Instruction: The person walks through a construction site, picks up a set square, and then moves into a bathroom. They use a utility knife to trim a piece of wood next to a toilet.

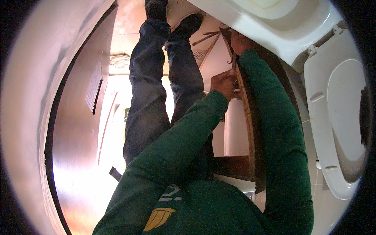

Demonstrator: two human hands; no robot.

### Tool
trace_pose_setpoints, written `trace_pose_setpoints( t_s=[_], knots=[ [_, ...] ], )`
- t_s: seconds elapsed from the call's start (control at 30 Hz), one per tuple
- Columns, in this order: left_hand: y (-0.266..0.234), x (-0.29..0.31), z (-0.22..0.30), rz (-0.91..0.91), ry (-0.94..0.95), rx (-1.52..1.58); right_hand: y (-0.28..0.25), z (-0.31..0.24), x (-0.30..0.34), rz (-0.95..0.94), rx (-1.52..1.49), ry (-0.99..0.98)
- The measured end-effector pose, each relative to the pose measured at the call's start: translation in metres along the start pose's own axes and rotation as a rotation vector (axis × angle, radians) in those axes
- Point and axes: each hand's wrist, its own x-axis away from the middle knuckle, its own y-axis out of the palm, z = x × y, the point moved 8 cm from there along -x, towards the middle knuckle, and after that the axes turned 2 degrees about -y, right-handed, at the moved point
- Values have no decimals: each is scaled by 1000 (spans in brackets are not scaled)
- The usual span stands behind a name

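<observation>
My left hand [224, 84] is closed beside the edge of a dark brown wooden panel [246, 113], at a small metal fitting [236, 89]. Something slim points up from its fingers, too dim to name. Farther up the panel, my right hand [240, 44] is curled over the wood near its far end, with its fingertips in shadow. A small dark hook [230, 61] sticks out just left of the panel. My right forearm lies along the panel's right side, while my left forearm crosses in front of my body.
Slim tools [206, 38] lie on the floor near the shoes [188, 25], by a floor drain [198, 54]. White ceramic fixture [290, 27] stands at the far right, with a toilet seat and lid [344, 98] nearer. A door with a vent [94, 92] stands at left.
</observation>
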Motion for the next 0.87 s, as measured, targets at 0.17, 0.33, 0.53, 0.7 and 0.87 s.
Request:
trace_pose_setpoints(
  t_s=[0.17, 0.33, 0.53, 0.7, 0.87],
  knots=[
    [7, -5, -2, 48, 37, -101, 10, 16, -2, 137, -87, 67],
    [2, -53, -7, -24, -83, -15, 35, 19, -32, 162, 40, 41],
    [3, -35, 10, 44, -133, -123, 53, 21, -41, 183, 102, 14],
    [11, -16, 5, 4, -70, -132, 74, 59, -29, 155, 150, -52],
    [17, -14, 6, -10, 32, -244, 87, 84, -19, 150, 132, -36]
  ],
)
